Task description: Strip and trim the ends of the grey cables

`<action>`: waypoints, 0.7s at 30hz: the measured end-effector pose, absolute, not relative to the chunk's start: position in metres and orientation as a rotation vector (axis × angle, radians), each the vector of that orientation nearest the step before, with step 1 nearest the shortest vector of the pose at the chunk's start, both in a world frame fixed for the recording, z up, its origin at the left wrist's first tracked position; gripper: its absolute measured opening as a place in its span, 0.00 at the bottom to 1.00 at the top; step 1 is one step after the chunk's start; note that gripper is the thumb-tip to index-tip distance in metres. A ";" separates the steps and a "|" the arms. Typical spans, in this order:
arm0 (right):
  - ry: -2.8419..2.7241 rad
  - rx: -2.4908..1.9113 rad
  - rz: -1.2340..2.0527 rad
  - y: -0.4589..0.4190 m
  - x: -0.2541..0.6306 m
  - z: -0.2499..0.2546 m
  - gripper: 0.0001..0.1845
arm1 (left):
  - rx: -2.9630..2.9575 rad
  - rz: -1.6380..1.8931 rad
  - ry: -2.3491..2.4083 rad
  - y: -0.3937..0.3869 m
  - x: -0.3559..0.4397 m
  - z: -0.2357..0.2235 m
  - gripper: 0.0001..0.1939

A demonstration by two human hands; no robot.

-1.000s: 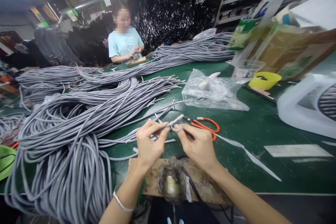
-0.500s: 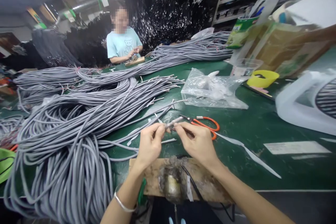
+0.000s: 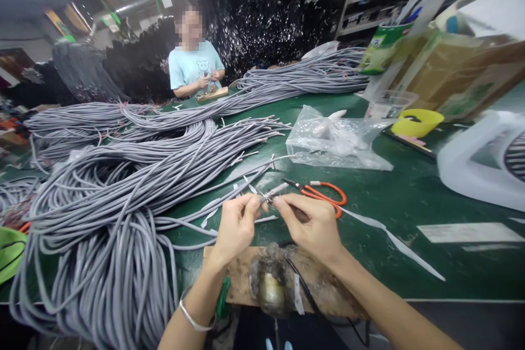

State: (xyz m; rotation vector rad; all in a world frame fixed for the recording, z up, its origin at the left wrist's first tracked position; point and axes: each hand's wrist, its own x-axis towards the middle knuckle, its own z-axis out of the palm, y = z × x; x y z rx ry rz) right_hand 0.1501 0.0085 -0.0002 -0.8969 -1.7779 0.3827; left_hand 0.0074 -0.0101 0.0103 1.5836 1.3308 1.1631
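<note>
My left hand is closed in a pinch on a grey cable, near its end. A pale, whitish end piece sticks out past the fingers, up and to the right. Just below it, my right hand pinches what look like thin wire strands at the cable; the fingertips partly hide them. Orange-handled scissors lie on the green table beyond my right hand. Beneath both hands is a wooden board bearing a crusted metal device.
Large coils of grey cable fill the left side. A clear plastic bag, a yellow bowl and a white plastic appliance lie to the right. White strips rest nearby. Across the table, another person works with their hands.
My right fingertips have shifted slightly away from the cable's end, and more of the pale end and thin strands show. The whole view has drifted slightly.
</note>
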 end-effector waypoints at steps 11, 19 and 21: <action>-1.800 -0.664 0.292 0.005 0.150 0.000 0.09 | 1.686 1.168 1.469 -0.008 0.012 0.011 0.16; -1.614 -0.937 0.402 0.004 0.147 -0.004 0.04 | 1.527 1.296 1.466 0.000 0.012 0.007 0.14; -1.544 -1.038 0.606 0.008 0.144 -0.005 0.12 | 1.520 1.299 1.402 -0.003 0.014 0.007 0.12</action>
